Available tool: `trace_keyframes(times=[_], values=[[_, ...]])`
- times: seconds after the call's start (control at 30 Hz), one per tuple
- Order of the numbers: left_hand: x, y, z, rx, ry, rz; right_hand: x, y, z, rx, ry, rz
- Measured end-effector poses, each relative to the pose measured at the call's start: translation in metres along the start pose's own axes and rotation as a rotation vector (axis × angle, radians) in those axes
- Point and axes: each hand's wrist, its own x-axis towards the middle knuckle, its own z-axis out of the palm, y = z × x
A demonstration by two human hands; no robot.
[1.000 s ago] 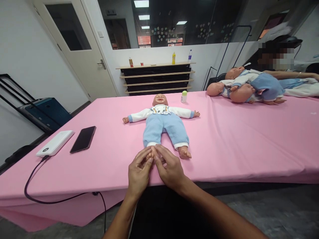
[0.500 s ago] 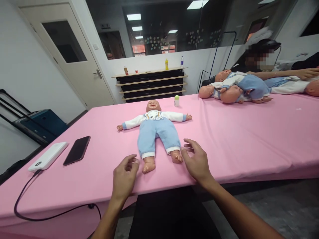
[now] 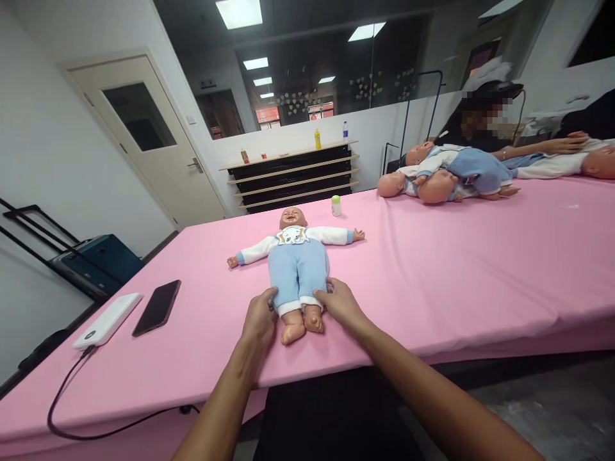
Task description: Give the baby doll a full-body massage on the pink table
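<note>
A baby doll [image 3: 298,262] in a blue and white outfit lies on its back on the pink-covered table [image 3: 413,288], arms spread, head away from me. Its two legs are side by side, with the bare feet pointing toward me. My left hand [image 3: 261,314] grips the lower leg on the left, thumb on top of the trouser. On the other side, my right hand [image 3: 340,302] holds the other lower leg near the white cuff. Some fingers of both hands are hidden beside and under the legs.
Beyond the doll's head stands a small bottle with a green cap [image 3: 336,205]. A black phone [image 3: 157,308] and a white power bank [image 3: 108,320] with a cable lie at left. Several dolls [image 3: 449,171] are piled at the far right, near another person's arm [image 3: 533,149].
Both hands have moved inward from beside the feet and taken hold of the lower legs. The doll's legs, spread before, are now together. The view has shifted slightly.
</note>
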Motion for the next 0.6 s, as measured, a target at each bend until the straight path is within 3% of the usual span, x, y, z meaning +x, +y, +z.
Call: trace_keyframes(times=[0.07,0.2,0.4,0.5,0.6], values=[[-0.002,0.006,0.005,-0.121,-0.063,-0.118,0.000,-0.004,0.001,0.072,-0.038,0.014],[-0.009,0.016,0.012,-0.262,-0.366,-0.341,0.001,-0.014,-0.002,0.155,-0.086,0.046],[-0.027,0.003,0.025,-0.486,-0.562,-0.339,0.006,-0.013,-0.009,-0.043,-0.062,0.027],[-0.035,-0.007,0.030,-0.540,-0.589,-0.369,0.008,-0.006,-0.012,-0.097,-0.069,0.011],[-0.037,-0.007,0.033,-0.601,-0.539,-0.399,0.015,0.001,-0.013,0.043,-0.053,0.059]])
